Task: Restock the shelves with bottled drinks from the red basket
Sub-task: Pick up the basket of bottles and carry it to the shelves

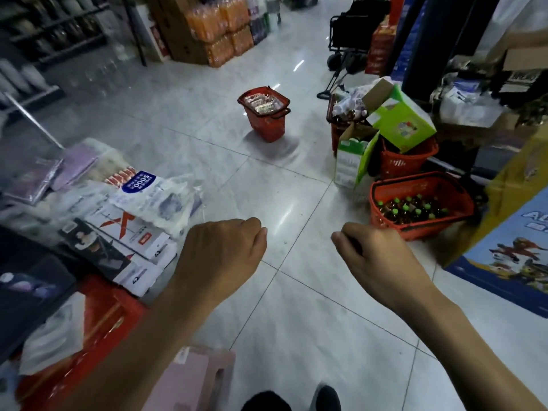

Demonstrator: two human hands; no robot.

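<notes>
Hands: left hand [226, 256], right hand [374, 258], both curled, empty, apart. Red basket [436, 228]: green-capped bottles [410, 209], probably heavy together, rigid, smooth; grip each by the neck.

Glossy pale tile floor [296, 307], glare streaks; dark shelving [53, 34] far left.

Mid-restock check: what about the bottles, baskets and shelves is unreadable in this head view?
Head view:
1. Bottles in the near basket: labels too small; only green caps show.
2. Shelves, top left: blurred, free slots unreadable.
3. Rear baskets: contents hidden by green boxes.
4. Middle basket: packets inside too small to identify.
</notes>
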